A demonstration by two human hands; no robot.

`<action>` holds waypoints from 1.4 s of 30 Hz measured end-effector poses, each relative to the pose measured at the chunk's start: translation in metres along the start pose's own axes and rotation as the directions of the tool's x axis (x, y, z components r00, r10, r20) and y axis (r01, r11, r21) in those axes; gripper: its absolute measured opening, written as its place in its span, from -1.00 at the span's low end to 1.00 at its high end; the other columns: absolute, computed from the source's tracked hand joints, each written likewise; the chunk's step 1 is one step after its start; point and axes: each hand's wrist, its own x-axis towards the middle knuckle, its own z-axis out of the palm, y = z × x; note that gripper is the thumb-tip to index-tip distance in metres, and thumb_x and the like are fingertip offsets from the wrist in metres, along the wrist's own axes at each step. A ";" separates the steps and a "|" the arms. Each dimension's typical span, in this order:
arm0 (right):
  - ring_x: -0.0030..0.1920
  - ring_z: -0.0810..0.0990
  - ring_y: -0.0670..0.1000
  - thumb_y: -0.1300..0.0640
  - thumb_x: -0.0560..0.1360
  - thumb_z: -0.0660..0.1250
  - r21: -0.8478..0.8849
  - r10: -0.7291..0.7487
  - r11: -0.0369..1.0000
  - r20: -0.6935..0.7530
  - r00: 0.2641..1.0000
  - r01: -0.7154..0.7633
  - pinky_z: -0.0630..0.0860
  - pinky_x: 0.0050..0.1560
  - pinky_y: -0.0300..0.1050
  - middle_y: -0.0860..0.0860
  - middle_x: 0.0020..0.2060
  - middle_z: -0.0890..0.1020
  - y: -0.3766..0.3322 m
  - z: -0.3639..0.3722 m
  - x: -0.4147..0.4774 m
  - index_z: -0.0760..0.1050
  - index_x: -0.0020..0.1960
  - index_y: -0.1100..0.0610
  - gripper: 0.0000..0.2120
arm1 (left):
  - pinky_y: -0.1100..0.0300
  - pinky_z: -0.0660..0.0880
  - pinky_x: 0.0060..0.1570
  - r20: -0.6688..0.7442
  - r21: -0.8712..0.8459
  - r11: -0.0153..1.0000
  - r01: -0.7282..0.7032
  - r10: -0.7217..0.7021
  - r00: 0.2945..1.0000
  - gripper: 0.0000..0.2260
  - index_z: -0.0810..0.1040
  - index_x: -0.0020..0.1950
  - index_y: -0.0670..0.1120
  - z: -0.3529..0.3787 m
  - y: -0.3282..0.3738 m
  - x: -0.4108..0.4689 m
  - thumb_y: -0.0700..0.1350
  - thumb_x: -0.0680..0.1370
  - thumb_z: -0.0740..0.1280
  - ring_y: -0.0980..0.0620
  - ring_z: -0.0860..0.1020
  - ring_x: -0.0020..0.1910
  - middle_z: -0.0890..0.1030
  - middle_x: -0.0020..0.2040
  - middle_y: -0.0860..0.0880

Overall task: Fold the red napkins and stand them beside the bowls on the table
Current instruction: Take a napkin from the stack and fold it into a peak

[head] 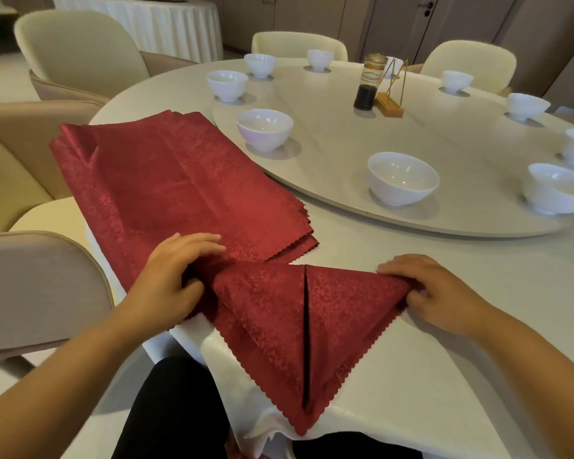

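Observation:
A red napkin (312, 323) lies at the table's near edge, folded into a downward-pointing diamond with a slit down its middle. My left hand (176, 276) pinches its left corner, thumb under the cloth and fingers on top. At the right corner, my right hand (424, 286) pinches the cloth the same way. Behind the napkin, a stack of flat red napkins (166, 180) covers the left part of the table. Several white bowls ring the turntable; the closest are a bowl (401, 178) straight ahead and another bowl (265, 129) by the stack.
The raised round turntable (345, 104) carries a dark sauce bottle (368, 84) and a gold wire stand (391, 94). Cream chairs (40, 279) stand at the left and around the far side. The white tablecloth (411, 392) hangs over the near edge.

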 end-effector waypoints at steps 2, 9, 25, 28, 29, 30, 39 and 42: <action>0.07 0.46 -0.19 0.35 0.34 0.11 0.209 0.092 0.971 0.135 0.986 -0.120 0.29 0.06 -0.55 -0.11 0.03 0.51 0.000 -0.006 0.001 0.40 0.07 -0.14 -0.53 | 0.15 0.06 0.38 0.054 -0.070 0.997 -0.041 0.045 0.998 -0.50 0.36 0.23 0.19 0.011 0.023 -0.010 -0.05 0.30 0.12 0.43 0.25 0.29 0.34 0.23 0.48; 0.32 0.29 0.03 0.33 0.47 0.28 -0.018 0.247 0.968 -0.069 0.966 -0.249 0.13 0.26 -0.28 0.03 0.27 0.42 0.003 -0.003 -0.002 0.38 0.31 0.13 -0.57 | 0.14 0.10 0.32 0.206 0.144 0.969 -0.198 0.167 0.964 -0.47 0.29 0.36 0.02 0.068 0.074 -0.043 0.31 0.56 -0.07 0.13 0.30 0.31 0.48 0.29 0.03; -0.47 0.47 -0.25 0.32 0.50 0.25 0.553 0.471 0.768 -0.144 0.870 -0.324 0.36 -0.38 -0.52 -0.15 -0.51 0.57 0.008 -0.022 -0.014 0.53 -0.07 0.03 -0.79 | 0.11 0.18 0.22 0.155 0.307 0.931 -0.196 0.155 0.976 -0.55 0.51 0.16 0.06 0.081 0.072 -0.036 0.25 0.41 0.13 0.09 0.37 0.17 0.60 0.10 -0.01; -0.27 0.46 -0.29 0.09 0.40 0.33 0.209 0.167 0.973 -0.355 0.920 -0.096 0.33 -0.18 -0.53 -0.35 -0.34 0.56 -0.012 -0.008 -0.017 0.49 -0.14 -0.11 -0.90 | 0.13 0.15 0.25 0.190 0.285 0.940 -0.186 0.134 0.972 -0.57 0.37 0.23 0.08 0.078 0.072 -0.037 0.29 0.53 -0.02 0.10 0.36 0.20 0.58 0.14 0.01; -0.16 0.45 -0.28 0.01 0.36 0.30 0.081 0.007 0.996 -0.340 0.941 0.021 0.32 -0.06 -0.51 -0.38 -0.26 0.56 -0.020 -0.001 -0.018 0.50 -0.08 -0.09 -0.86 | 0.16 0.12 0.28 0.207 0.268 0.946 -0.183 0.129 0.970 -0.54 0.35 0.25 0.07 0.076 0.072 -0.037 0.30 0.55 -0.07 0.11 0.35 0.21 0.57 0.16 0.02; -0.07 0.45 -0.25 -0.03 0.33 0.28 -0.022 -0.146 0.989 -0.294 0.944 0.146 0.32 0.05 -0.45 -0.35 -0.14 0.56 -0.029 0.007 -0.020 0.47 0.01 -0.08 -0.75 | 0.19 0.08 0.31 0.222 0.237 0.954 -0.181 0.128 0.967 -0.51 0.35 0.27 0.06 0.074 0.072 -0.037 0.31 0.55 -0.09 0.12 0.34 0.23 0.55 0.19 0.02; 0.22 0.43 -0.06 -0.11 0.49 0.19 -0.250 -0.564 0.803 -0.028 0.825 0.541 0.32 0.31 -0.11 0.00 0.13 0.60 -0.056 0.071 -0.032 0.37 0.16 0.01 -0.69 | 0.23 -0.08 0.42 0.219 0.047 0.976 -0.212 0.197 0.955 -0.40 0.09 0.46 0.23 0.061 0.063 -0.057 0.38 0.47 0.08 0.25 0.10 0.44 0.25 0.40 0.13; 0.26 0.40 -0.06 -0.16 0.56 0.04 -0.201 -0.537 0.829 -0.029 0.843 0.521 0.13 0.39 -0.17 0.02 0.17 0.57 -0.055 0.073 -0.036 0.39 0.19 0.03 -0.64 | 0.20 -0.06 0.42 0.217 0.089 0.969 -0.229 0.206 0.954 -0.39 0.20 0.43 0.12 0.063 0.062 -0.059 0.38 0.47 0.08 0.23 0.09 0.45 0.26 0.39 0.10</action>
